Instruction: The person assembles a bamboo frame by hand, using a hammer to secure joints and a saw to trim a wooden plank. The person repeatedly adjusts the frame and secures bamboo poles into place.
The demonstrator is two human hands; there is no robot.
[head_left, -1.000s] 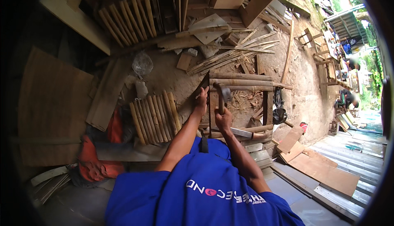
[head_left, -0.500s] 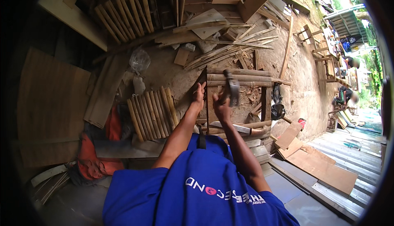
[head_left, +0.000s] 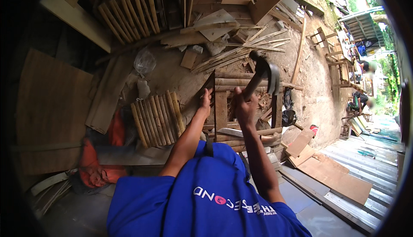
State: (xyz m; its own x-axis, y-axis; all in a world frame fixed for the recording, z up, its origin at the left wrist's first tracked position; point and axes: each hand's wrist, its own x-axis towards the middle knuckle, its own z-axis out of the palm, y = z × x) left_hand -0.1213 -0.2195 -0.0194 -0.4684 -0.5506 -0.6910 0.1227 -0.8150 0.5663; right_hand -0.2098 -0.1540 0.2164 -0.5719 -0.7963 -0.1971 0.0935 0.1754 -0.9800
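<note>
The right hand (head_left: 247,110) was closed around the handle of a hammer (head_left: 266,70), with the thumb laid along the handle. The hammer was raised, its dark metal head beyond the knuckles, and in view it overlapped the far edge of a wooden frame (head_left: 221,106) toward the far right corner. Contact between head and frame could not be confirmed from this angle.

The left hand (head_left: 206,101) was positioned at the left edge of the frame, near the far left corner, with its fingers pointing away from the wearer. Whether these fingers gripped anything could not be told.

The frame stood directly ahead of the wearer. Bamboo poles (head_left: 232,82) lay side by side along its far edge; further poles lay along its near edge. The middle was open between the left and right rails. A long blade (head_left: 231,132) with a wooden handle lay across the near edge, partly hidden by the right forearm.

A slatted bamboo panel (head_left: 158,120) was located left of the frame, well apart from it. Loose wooden strips (head_left: 241,54) were piled on the ground past the far edge. Black plastic (head_left: 288,117) lay just beside the right edge.
</note>
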